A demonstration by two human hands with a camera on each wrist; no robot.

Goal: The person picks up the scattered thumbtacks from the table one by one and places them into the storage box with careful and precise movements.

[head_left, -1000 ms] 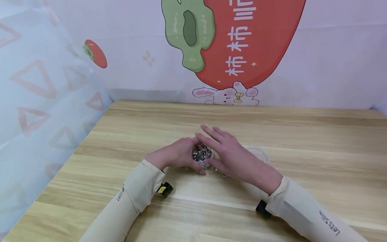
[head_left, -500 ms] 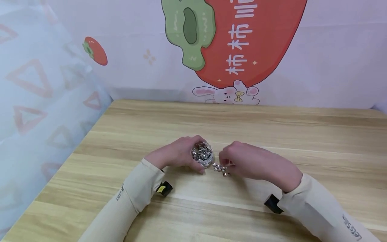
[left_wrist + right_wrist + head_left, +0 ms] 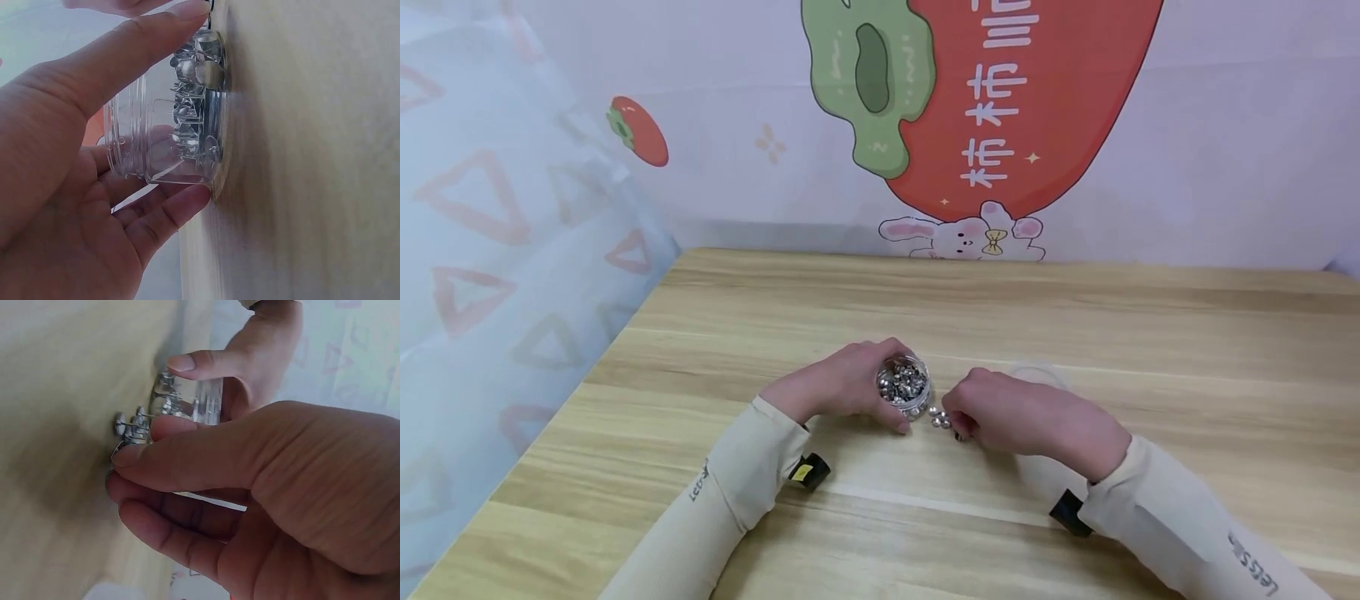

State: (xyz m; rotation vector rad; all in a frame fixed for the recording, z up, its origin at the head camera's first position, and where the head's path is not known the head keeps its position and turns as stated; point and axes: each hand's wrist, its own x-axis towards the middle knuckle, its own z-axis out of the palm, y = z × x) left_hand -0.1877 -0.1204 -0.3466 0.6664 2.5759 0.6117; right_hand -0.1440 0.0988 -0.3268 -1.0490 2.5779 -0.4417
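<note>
A clear plastic jar (image 3: 914, 402) with silver thumbtacks (image 3: 904, 382) inside stands upright on the table. My left hand (image 3: 857, 382) holds it from the left, thumb and fingers curved round its wall; the left wrist view shows the tacks (image 3: 190, 112) lying at the jar's bottom. To the right of the jar, a small group of loose thumbtacks (image 3: 940, 418) lies on the wood. There my right hand (image 3: 1007, 414) pinches a thumbtack (image 3: 116, 450) between thumb and fingers, at the table surface. The fingertips partly hide this tack.
A faint transparent round lid (image 3: 1041, 372) lies behind the right hand, partly covered by it. The wood-grain table (image 3: 775, 292) ends at a printed cloth backdrop (image 3: 737, 183). Each sleeve carries a black wrist camera (image 3: 1070, 512).
My right hand has come away from above the jar, down to the loose thumbtacks on its right, and its fingers have closed on one. The left hand stays on the jar.
</note>
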